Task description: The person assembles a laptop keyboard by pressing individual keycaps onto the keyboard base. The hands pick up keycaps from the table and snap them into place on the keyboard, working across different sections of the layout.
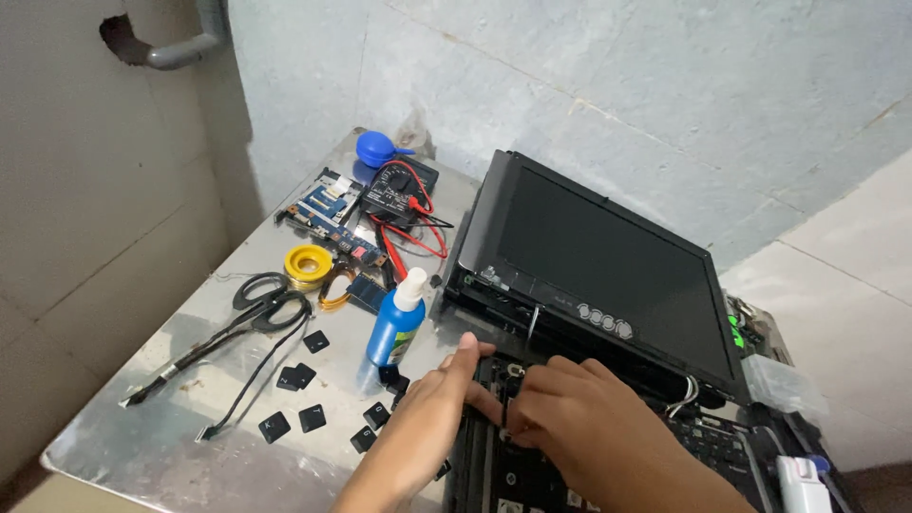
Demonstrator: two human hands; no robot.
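Walls of pale grey plaster [665, 85] rise behind and to the left of a metal table [142, 427], and a grey pipe [195, 43] bends into a hole in the upper left corner. Its front-left edge runs bare along the lower left, with the widest free stretch of top just inside it; the right side is crowded to the edge. An opened laptop [608, 266] with a dark screen leans back toward the wall, its keyboard deck [494, 475] partly stripped of keys. The left hand [427, 418] rests at the deck's upper left, fingers loosely bent and thumb raised, holding nothing that shows. The right hand [579, 423] lies just beside it on the deck, fingertips curled down onto a spot near the hinge; whether they pinch anything I cannot tell. A blue bottle [396, 328] with a white cap stands left of the hands. Farther left lie black scissors [266, 304], a yellow tape roll [309, 261], a circuit board [323, 204], a black multimeter [399, 190] with red leads, a blue bulb blower [375, 147], and loose black keycaps [312, 418]
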